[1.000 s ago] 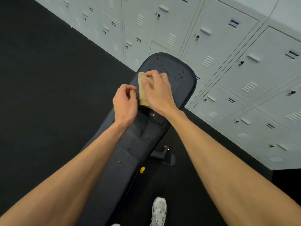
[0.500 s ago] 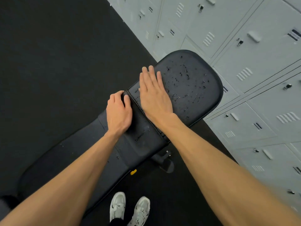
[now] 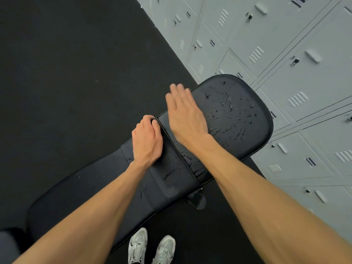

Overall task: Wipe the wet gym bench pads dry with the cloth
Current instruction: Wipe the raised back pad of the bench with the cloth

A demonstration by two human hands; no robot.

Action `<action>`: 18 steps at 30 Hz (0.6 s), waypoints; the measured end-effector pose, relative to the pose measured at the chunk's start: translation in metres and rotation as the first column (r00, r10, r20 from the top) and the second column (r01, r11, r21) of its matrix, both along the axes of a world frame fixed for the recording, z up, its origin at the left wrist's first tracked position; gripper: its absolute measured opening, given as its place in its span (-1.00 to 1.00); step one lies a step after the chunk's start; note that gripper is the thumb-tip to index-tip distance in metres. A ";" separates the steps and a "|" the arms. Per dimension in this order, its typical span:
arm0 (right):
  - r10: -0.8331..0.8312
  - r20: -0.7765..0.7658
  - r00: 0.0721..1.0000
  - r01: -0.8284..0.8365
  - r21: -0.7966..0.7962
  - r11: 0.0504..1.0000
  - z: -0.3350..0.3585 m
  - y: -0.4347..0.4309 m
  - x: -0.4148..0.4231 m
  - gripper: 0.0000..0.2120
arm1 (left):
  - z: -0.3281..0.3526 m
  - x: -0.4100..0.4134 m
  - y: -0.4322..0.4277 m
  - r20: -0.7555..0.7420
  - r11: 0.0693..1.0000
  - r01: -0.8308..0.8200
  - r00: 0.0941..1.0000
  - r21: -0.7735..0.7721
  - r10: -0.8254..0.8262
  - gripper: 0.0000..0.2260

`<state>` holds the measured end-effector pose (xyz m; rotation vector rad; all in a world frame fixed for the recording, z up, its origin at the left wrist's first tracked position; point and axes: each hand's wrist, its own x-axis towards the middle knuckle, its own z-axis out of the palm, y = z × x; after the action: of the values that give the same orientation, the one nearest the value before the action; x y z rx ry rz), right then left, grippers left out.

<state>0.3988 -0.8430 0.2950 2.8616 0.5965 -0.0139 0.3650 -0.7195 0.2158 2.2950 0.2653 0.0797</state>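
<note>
Black bench pads [image 3: 238,119] beaded with water droplets, on dark rubber floor [image 3: 76,73] beside grey lockers [image 3: 285,44]. Right hand [image 3: 185,115] flat, fingers extended, on wider pad; cloth hidden. Left hand [image 3: 146,140] curled over pad edge at seam.

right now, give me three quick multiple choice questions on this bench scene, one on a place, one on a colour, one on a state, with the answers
1. Where does the right hand lie?
A. flat on the wider pad
B. on a locker door
C. on the floor

2. What colour are the lockers?
A. red
B. pale grey
C. yellow

3. What state is the wider pad in?
A. wiped dry
B. dotted with water drops
C. covered by a towel

Answers:
1. A, the palm is spread on the pad's near-left part.
2. B, every door beside the bench is pale grey.
3. B, drops show all over the pad right of the hand.
</note>
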 end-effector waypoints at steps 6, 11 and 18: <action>0.009 0.080 0.997 -0.008 -0.021 1.000 0.008 -0.033 0.021 -0.55 | 0.011 0.010 -0.002 0.008 0.996 0.083 0.996 0.027 -0.084 -0.67; -0.030 0.126 0.992 0.024 0.042 0.999 -0.006 -0.014 0.010 -0.59 | 0.018 0.031 -0.011 0.006 0.986 0.158 0.987 -0.048 -0.158 -0.64; -0.052 0.233 0.971 0.031 0.093 0.995 0.001 -0.040 0.032 -0.77 | 0.020 0.026 -0.017 -0.032 0.990 0.135 0.991 0.048 -0.133 -0.64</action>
<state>0.4310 -0.8827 0.2961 2.9003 0.4999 0.3486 0.3906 -0.7369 0.2354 2.3593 0.1247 -0.0157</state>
